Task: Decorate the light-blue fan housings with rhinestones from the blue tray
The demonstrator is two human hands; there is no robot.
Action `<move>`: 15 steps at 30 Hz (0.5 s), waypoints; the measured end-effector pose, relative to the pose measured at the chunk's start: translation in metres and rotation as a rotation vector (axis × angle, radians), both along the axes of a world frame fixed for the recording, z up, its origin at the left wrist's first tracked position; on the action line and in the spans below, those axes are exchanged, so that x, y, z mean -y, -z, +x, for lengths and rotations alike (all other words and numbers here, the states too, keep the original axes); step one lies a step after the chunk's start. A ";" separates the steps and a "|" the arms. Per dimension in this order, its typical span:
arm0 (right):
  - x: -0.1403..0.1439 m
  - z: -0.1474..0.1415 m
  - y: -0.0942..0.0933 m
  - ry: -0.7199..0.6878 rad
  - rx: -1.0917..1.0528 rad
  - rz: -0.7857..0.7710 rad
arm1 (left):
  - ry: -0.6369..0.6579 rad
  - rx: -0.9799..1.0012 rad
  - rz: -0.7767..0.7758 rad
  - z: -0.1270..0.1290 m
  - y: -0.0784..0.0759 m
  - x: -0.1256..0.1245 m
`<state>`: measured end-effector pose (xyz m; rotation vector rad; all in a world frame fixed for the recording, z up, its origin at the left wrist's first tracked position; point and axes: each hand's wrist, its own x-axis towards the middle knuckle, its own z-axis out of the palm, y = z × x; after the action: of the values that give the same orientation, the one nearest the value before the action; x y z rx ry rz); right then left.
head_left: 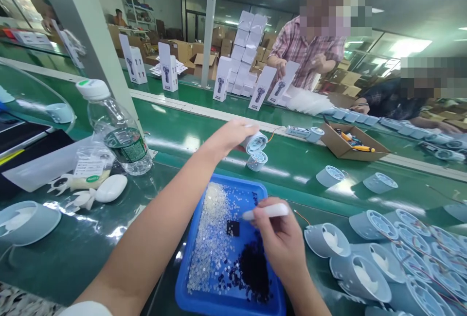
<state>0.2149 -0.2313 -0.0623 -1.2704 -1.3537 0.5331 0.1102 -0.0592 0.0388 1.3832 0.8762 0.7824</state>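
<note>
**Fan housing held above the belt**

The left hand (233, 136) gripped a pale-blue fan housing (255, 142), its axis tilted, grille pointing down-right, just above another housing (257, 160) on the green conveyor (182, 126). The right hand (279, 240) pinched a white pen-shaped tool (265, 212) lying near-horizontal, tip leftward, above the blue tray (197, 296).

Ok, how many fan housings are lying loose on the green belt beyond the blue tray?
3: one just under the left hand, which holds another; two further right. More may sit out of frame.
</note>
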 end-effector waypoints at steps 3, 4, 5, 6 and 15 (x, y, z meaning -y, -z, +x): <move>-0.002 0.005 -0.001 0.219 -0.257 0.154 | 0.004 -0.085 -0.044 0.009 0.007 0.003; -0.003 0.007 -0.002 0.256 -0.318 0.165 | 0.015 -0.100 -0.048 0.012 0.008 0.005; -0.004 0.009 -0.003 0.273 -0.367 0.157 | 0.032 -0.107 -0.049 0.013 0.008 0.006; -0.005 0.011 -0.004 0.274 -0.406 0.139 | 0.047 -0.112 -0.048 0.014 0.007 0.008; -0.008 0.014 -0.006 0.237 -0.537 0.038 | 0.117 -0.147 -0.019 0.021 0.000 0.021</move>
<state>0.2287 -0.2236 -0.0560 -1.1305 -0.7531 0.6227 0.1313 -0.0804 0.0384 1.4748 0.9046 0.5870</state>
